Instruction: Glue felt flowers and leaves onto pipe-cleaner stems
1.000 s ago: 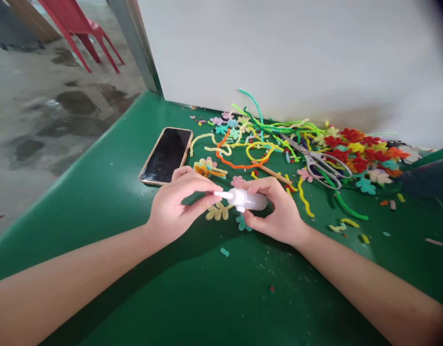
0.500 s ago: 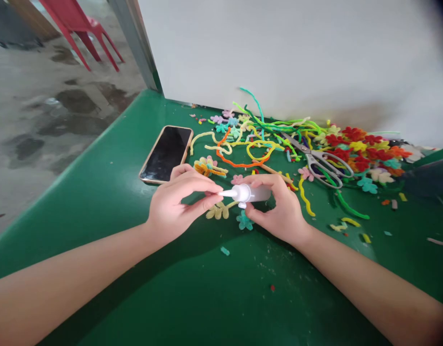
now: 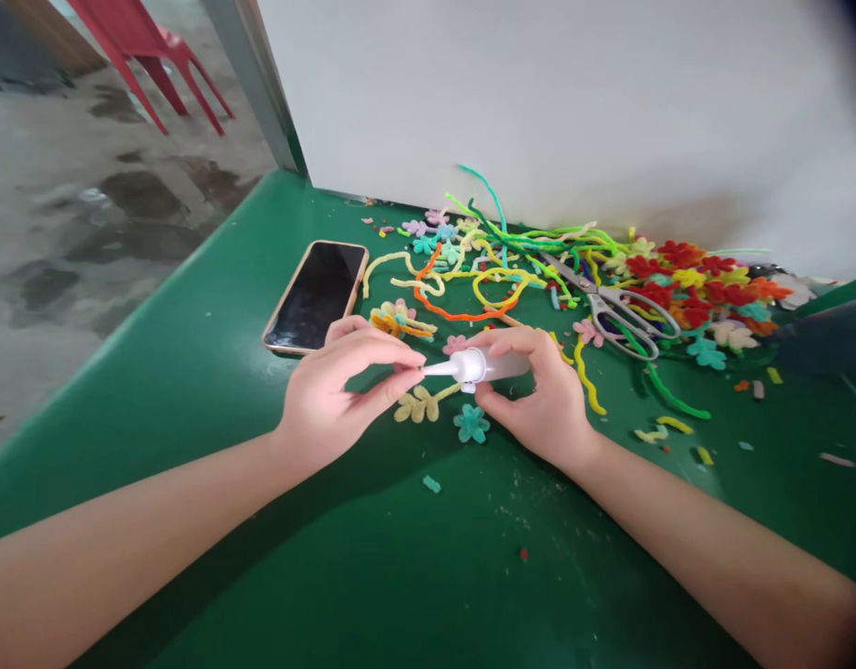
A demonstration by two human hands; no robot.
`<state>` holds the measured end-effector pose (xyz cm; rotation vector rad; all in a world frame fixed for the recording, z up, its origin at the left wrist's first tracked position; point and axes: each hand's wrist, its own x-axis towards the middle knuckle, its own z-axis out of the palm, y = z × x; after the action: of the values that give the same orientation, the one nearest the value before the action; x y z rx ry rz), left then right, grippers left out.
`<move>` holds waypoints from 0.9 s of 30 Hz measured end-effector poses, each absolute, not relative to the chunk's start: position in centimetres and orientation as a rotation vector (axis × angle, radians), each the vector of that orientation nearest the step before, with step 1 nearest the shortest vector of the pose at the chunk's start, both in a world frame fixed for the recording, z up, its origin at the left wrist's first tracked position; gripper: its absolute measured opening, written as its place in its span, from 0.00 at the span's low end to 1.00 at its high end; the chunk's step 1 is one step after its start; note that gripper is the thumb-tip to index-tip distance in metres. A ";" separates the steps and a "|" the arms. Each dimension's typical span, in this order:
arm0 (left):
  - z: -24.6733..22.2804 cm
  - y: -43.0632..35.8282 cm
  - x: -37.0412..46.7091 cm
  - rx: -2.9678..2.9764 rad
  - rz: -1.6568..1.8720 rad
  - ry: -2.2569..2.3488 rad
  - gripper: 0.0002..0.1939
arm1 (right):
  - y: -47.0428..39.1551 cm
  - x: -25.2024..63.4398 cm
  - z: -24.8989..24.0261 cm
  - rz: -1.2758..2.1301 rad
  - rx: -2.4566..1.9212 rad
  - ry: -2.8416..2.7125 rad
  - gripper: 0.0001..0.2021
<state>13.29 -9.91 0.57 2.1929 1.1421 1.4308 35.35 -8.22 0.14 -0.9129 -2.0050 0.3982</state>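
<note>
My right hand point(image 3: 546, 395) is wrapped round the clear body of a small glue bottle point(image 3: 473, 365), which lies sideways in the air with its white nozzle pointing left. At the nozzle's tip, the thumb and fingertips of my left hand point(image 3: 344, 386) are pinched together; the very end is hidden between them. Just below the bottle, a teal pipe-cleaner flower point(image 3: 471, 424) and a pale yellow leaf sprig point(image 3: 417, 405) lie on the green table point(image 3: 400, 576). Beyond my left hand is an orange and yellow pipe-cleaner flower point(image 3: 400, 321).
A phone point(image 3: 316, 295) lies at the left. Scissors point(image 3: 619, 316) rest among loose pipe cleaners point(image 3: 497, 290) and a heap of colourful flowers point(image 3: 699, 283) at the back right. Small cut scraps point(image 3: 675, 425) are scattered about. A white panel point(image 3: 539, 102) stands behind; a red chair point(image 3: 149, 46) is farther off.
The glue bottle and my right hand have shifted slightly right, away from my left hand, and a little more of the nozzle shows. The whole view has also moved a little.
</note>
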 end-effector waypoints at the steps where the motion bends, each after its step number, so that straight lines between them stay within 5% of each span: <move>1: 0.5 -9.9 13.3 2.196 1.432 1.146 0.03 | -8.2 35.3 0.1 0.394 -0.908 -2.006 0.18; 20: 0.7 -10.2 13.2 2.124 1.357 1.277 0.04 | -8.1 35.1 -0.1 0.592 -0.934 -1.836 0.18; 27: 0.5 -10.2 13.3 2.086 1.336 1.117 0.12 | -8.2 35.2 -0.1 0.650 -0.935 -1.855 0.19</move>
<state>13.27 -10.20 0.53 2.0858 1.1169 1.3365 35.16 -8.17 -0.15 -0.9354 -1.8548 0.6499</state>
